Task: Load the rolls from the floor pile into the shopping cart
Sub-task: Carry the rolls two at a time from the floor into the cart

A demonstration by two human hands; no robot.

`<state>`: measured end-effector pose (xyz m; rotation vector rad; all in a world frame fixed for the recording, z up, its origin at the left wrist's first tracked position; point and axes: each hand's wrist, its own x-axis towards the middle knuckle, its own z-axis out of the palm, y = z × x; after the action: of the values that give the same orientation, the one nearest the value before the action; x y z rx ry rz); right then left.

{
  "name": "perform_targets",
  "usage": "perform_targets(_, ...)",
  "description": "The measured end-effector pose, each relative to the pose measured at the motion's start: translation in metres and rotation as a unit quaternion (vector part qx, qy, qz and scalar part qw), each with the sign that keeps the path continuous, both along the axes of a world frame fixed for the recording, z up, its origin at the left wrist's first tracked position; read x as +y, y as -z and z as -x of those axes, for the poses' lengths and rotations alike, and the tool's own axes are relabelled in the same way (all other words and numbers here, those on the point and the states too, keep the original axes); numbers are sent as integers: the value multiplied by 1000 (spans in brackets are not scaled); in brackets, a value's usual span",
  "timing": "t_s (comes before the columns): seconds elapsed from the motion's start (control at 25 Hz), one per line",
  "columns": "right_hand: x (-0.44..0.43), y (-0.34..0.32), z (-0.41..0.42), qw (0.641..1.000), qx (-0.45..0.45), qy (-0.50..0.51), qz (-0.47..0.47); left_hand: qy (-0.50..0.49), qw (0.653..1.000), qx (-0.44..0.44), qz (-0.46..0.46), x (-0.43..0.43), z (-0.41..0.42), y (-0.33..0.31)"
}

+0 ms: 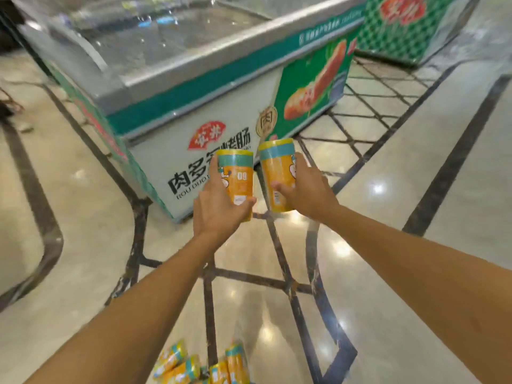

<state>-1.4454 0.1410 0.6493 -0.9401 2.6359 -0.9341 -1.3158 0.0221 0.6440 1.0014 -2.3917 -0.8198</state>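
Observation:
I hold one roll in each hand at chest height, both upright. Each is an orange and yellow cylinder with a teal band near the top. My left hand (216,209) grips the left roll (238,178) round its lower half. My right hand (307,189) grips the right roll (273,167) from its right side. The two rolls are close together but apart. Several more of the same rolls (194,367) lie in a pile on the floor at the bottom edge, between my forearms. I see no shopping cart in this view.
A long chest freezer (194,87) with a glass lid and printed side panels stands just beyond my hands. A second, green-patterned freezer (401,26) is at the far right. The glossy floor (457,162) carries dark inlaid lines and a lattice pattern.

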Motion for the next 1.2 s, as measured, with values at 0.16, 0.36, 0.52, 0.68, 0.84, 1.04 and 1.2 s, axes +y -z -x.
perform_targets(0.16,-18,-162,-4,991,66,-37,110,-38,990,105,81,-21,-11,-166)
perform_targets(0.36,-38,-306,-23,966,124,-116,194,-111,967,151,173,-32,-61,-315)
perform_targets(0.52,-61,-380,-61,934,138,-191,267,-206,930,204,226,-16,-134,-379)
perform_targets(0.68,-84,-400,-130,898,63,-295,320,-322,893,189,252,15,-225,-398)
perform_targets(0.84,-92,-399,-244,845,-19,-409,344,-455,834,165,265,71,-335,-394)
perform_targets(1.04,-64,-383,-399,782,-69,-535,311,-595,750,132,259,155,-461,-380)
perform_targets(1.2,-22,-371,-535,713,-110,-629,290,-681,676,114,258,232,-562,-369)
